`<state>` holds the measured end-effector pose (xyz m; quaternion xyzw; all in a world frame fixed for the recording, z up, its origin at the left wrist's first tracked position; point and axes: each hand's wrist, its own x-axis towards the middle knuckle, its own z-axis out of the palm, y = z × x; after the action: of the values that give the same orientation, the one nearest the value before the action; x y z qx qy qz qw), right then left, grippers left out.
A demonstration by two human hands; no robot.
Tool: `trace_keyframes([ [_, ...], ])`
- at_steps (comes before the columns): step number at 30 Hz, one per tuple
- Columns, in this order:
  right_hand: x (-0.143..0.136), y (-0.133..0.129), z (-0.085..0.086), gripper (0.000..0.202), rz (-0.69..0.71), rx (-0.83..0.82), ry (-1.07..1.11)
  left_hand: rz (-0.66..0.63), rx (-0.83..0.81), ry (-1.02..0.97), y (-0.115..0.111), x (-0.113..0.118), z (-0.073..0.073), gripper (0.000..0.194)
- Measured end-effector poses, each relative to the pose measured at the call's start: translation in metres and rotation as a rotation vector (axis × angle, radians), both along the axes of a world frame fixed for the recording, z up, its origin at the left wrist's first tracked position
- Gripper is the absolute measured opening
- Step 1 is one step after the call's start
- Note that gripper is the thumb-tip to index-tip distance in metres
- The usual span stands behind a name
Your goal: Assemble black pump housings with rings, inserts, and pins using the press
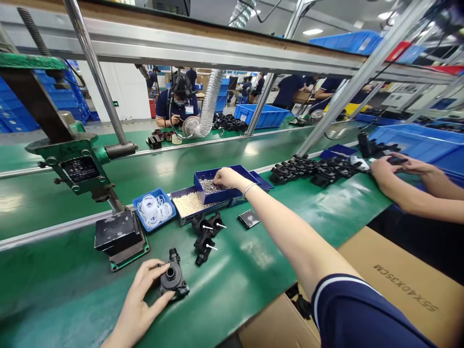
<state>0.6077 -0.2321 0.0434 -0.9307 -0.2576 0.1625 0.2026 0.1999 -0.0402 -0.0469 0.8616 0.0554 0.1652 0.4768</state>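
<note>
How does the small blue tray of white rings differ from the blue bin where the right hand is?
The tray is a lighter blue; the bin is a darker, deeper blue. The tray holds thin white rings, the bin many small metal pieces. The right hand has its fingers in the bin, while no hand touches the tray. Both are open at the top.

The round black casing [176,282] lies flat on the green bench [235,280], its short central tube facing up and a side pipe pointing away. Small, silvery screws [207,186] lie in a loose heap inside the dark-blue bin [222,195].
</note>
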Motion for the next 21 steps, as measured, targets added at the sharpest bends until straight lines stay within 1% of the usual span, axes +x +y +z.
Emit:
trace_keyframes([
  [3,0.001,-0.005,-0.001,0.024,-0.058,0.147,0.048,-0.058,0.034,0.034,0.007,0.000,0.000,0.038],
  [5,-0.002,-0.008,0.002,0.020,-0.094,0.267,0.072,-0.101,0.059,0.056,0.012,-0.001,0.000,0.040],
  [7,-0.010,-0.008,0.010,0.020,-0.115,0.398,0.087,-0.127,0.089,0.074,0.017,-0.002,0.000,0.042],
  [10,-0.037,-0.005,0.026,0.020,-0.091,0.586,0.109,-0.124,0.141,0.049,0.018,-0.002,0.006,0.058],
  [12,-0.067,0.001,0.036,0.022,-0.033,0.682,0.140,-0.049,0.149,-0.014,0.013,0.003,0.017,0.065],
  [14,-0.106,0.008,0.041,0.028,0.072,0.803,0.234,0.062,0.093,-0.092,0.002,0.013,0.033,0.056],
  [15,-0.127,0.012,0.042,0.030,0.135,0.878,0.311,0.108,0.034,-0.129,-0.005,0.019,0.042,0.050],
  [17,-0.171,0.020,0.038,0.032,0.228,1.011,0.475,0.143,-0.139,-0.186,-0.018,0.032,0.059,0.044],
  [19,-0.208,0.026,0.029,0.030,0.257,1.087,0.585,0.141,-0.286,-0.214,-0.027,0.042,0.073,0.035],
  [21,-0.236,0.030,0.018,0.025,0.245,1.149,0.644,0.152,-0.332,-0.221,-0.032,0.046,0.080,0.020],
])
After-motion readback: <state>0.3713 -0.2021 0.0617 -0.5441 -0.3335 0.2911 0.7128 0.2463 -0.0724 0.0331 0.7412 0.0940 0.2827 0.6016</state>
